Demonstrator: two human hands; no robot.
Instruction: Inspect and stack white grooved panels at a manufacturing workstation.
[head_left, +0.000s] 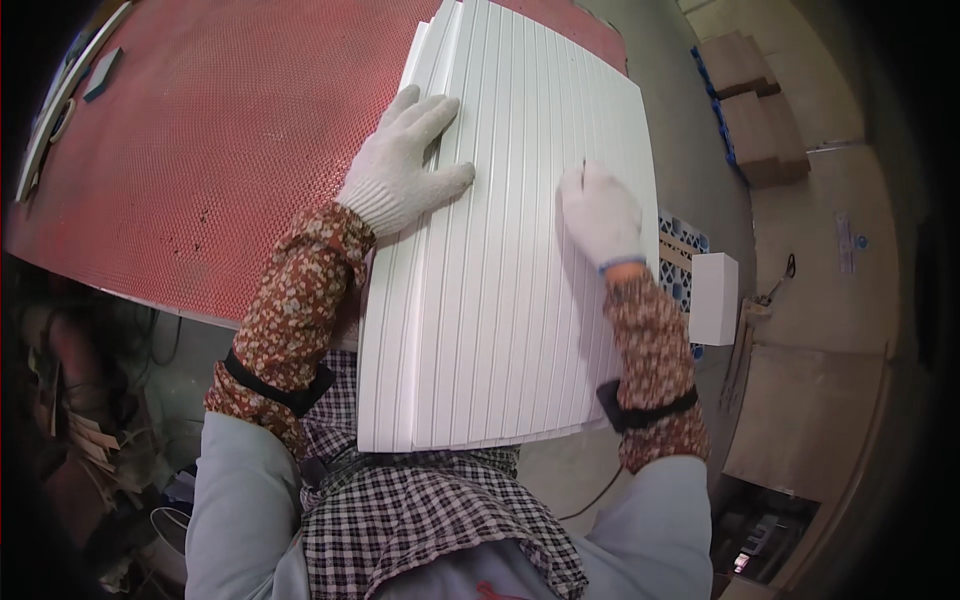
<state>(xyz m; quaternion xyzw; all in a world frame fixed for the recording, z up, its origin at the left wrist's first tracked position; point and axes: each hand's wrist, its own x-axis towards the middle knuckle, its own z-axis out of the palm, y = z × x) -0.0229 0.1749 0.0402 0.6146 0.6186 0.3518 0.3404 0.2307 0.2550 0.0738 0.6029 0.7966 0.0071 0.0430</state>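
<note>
One white grooved panel is laid, apparently over others, across the red textured tabletop, its near end overhanging the checked apron. On the panel's left margin the gloved left hand is rested with fingers spread; on its right half the gloved right hand is curled closed, and whether anything is pinched cannot be told. Slipping would best be prevented by firm left-hand pressure, the right kept light so the overhang is not tipped.
</note>
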